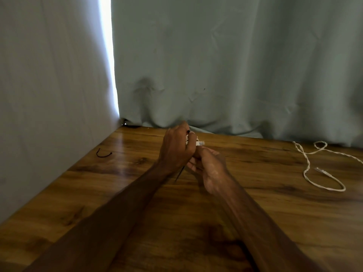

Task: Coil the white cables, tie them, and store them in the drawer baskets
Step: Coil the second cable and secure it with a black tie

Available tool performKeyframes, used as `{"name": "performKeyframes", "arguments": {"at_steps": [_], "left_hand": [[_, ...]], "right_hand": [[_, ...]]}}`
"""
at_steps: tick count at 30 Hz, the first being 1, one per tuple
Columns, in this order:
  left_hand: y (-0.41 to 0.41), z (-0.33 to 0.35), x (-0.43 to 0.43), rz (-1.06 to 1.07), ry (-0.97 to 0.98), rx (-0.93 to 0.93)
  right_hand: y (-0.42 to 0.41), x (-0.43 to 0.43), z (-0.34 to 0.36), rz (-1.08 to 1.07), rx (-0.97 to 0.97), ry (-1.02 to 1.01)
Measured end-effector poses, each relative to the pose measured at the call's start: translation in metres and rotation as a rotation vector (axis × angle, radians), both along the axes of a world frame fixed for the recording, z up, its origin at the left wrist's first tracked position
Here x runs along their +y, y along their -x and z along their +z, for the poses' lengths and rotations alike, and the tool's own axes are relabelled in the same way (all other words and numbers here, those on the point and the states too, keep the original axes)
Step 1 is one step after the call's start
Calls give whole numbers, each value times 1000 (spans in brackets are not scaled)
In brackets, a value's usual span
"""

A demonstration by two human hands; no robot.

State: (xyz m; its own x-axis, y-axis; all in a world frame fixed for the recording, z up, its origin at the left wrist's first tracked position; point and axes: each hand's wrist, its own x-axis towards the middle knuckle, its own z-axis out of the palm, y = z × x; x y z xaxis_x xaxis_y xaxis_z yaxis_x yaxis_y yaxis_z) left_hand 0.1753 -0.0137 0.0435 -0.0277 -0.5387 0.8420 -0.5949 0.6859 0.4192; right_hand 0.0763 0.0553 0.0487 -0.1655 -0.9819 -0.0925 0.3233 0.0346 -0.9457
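Both hands meet over the middle of the wooden table (245, 213). My left hand (175, 149) grips a small coiled white cable (187, 139), mostly hidden in its fingers, with a clear plug (200, 143) sticking out to the right. A thin black tie (180, 172) hangs down below this hand. My right hand (209, 166) sits just under and right of it, fingers curled at the coil; what it pinches is hidden. A second white cable (306, 167) lies loose and uncoiled at the table's right side.
Another black tie (103, 154) lies on the table's left part near the wall. A grey-green curtain (225, 65) hangs along the table's far edge, and a pale wall (49, 95) borders the left. No drawer or baskets are in view.
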Motion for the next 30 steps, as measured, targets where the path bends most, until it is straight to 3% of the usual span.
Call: {"name": "performKeyframes", "arguments": {"at_steps": [12, 19, 26, 28, 30], "left_hand": [[-8, 8, -2, 78, 85, -104], [-4, 8, -5, 79, 78, -81], [-19, 12, -12, 112, 28, 25], [-27, 10, -15, 152, 16, 13], [-31, 6, -16, 164, 19, -32]], "right_hand": [[15, -7, 14, 241, 35, -196], [16, -1, 15, 155, -13, -169], [28, -11, 14, 54, -276, -139], [34, -11, 15, 82, -78, -95], [31, -6, 12, 117, 369, -35]]}}
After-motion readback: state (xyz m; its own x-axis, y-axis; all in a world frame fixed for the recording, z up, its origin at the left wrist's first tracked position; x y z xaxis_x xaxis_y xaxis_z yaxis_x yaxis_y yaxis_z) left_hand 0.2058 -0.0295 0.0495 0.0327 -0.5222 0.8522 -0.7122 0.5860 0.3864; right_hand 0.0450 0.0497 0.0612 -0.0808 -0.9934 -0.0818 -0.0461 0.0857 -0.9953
